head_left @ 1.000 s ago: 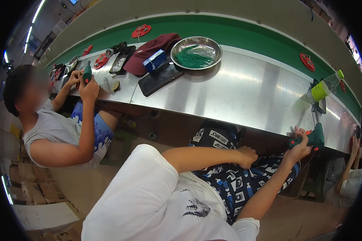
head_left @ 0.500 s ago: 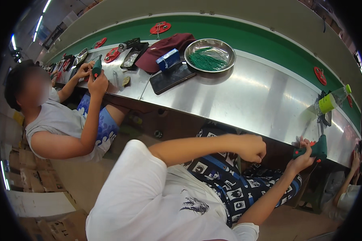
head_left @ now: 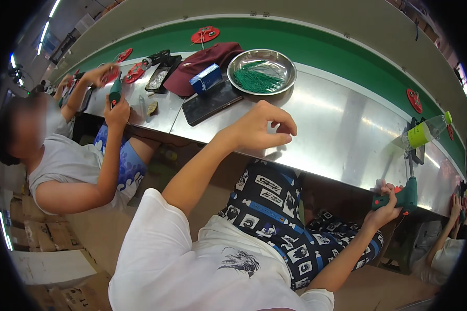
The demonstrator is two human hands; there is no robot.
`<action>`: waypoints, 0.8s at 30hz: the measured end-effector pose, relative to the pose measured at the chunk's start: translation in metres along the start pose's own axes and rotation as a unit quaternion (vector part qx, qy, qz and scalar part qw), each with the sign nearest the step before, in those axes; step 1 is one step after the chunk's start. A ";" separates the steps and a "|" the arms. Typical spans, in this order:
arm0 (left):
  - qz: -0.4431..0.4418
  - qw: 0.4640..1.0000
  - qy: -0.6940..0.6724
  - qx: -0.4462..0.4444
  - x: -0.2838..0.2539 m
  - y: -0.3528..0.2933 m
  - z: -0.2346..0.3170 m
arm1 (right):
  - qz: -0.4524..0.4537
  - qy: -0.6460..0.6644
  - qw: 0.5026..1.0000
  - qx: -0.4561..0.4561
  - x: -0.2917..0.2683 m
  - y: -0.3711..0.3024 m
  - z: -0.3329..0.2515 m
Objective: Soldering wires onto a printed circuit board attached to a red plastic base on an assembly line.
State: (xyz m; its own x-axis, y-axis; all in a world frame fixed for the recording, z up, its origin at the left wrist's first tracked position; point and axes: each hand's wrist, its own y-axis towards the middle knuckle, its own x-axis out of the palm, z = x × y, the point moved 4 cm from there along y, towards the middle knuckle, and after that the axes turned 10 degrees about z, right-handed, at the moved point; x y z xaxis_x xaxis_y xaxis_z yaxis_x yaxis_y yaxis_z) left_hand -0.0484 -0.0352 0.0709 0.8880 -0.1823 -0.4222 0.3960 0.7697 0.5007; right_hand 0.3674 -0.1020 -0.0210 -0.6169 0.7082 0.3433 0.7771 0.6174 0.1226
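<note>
My left hand (head_left: 264, 126) hovers over the near edge of the metal worktable (head_left: 329, 132), below a steel bowl. Its fingers are curled but apart, with nothing between them. The bowl (head_left: 290, 85) contains a heap of thin green strips (head_left: 257, 76). At the right end of the table, my right hand (head_left: 385, 210) is wrapped round the handle of a green electric screwdriver (head_left: 410, 194) with red buttons. Its shaft reaches away from me toward a plastic bottle (head_left: 420, 133) with a yellow-green label and cap, lying tilted.
Left of the bowl are a black phone (head_left: 210, 106), a small blue box (head_left: 206, 79), a maroon cap (head_left: 194, 67) and a black tray (head_left: 161, 78). Red discs (head_left: 205, 34) lie along the green strip behind. On the left a co-worker (head_left: 72, 166) holds a similar green tool (head_left: 115, 92).
My left hand has gone from over my lap up and left to the table near the bowl, its fingers opening. My right hand keeps its grip. The co-worker's far hand has reached forward.
</note>
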 end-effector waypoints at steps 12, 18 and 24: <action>0.085 0.935 0.335 -0.085 -0.062 0.079 -0.081 | -0.005 -0.006 0.999 -0.032 0.005 -0.005 -0.007; 0.024 0.920 0.378 -0.101 -0.057 0.081 -0.120 | -0.006 -0.003 1.000 -0.021 -0.003 -0.001 -0.003; 0.040 0.933 0.340 -0.108 -0.062 0.071 -0.124 | -0.007 -0.012 0.999 -0.033 0.001 0.001 -0.003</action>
State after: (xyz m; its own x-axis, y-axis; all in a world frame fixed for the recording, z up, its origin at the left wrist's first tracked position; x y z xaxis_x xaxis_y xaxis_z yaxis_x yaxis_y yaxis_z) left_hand -0.1040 0.1067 0.0394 0.5295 0.2547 -0.8092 0.2145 0.8827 0.4182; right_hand 0.3682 -0.1021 -0.0175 -0.6305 0.7080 0.3181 0.7740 0.6042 0.1894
